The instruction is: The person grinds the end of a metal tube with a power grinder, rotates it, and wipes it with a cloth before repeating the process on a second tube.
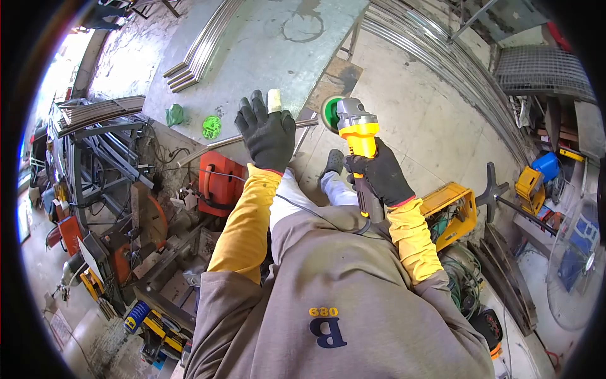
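My left hand (270, 140), in a black glove, lies palm down with its fingers stretched out across a thin metal tube (209, 149). Its index finger is covered in a white wrap (274, 100). The tube runs along the near edge of a grey metal-topped table (252, 63), and its right end sticks out past my hand. In my gloved right hand (384, 174) is a yellow and grey angle grinder (358, 129), gripped round its dark body. The grinder's green-faced disc (331, 114) is close to the tube's right end. A cord trails from its rear across my lap.
Bent metal tubes (203, 47) lie on the table beside a green round sticker (211, 127) and a crumpled green piece (175, 114). Long tubes (435, 57) rest on the floor at right. An orange-red case (221, 183), a yellow crate (456, 215) and a fan (574, 265) stand around me.
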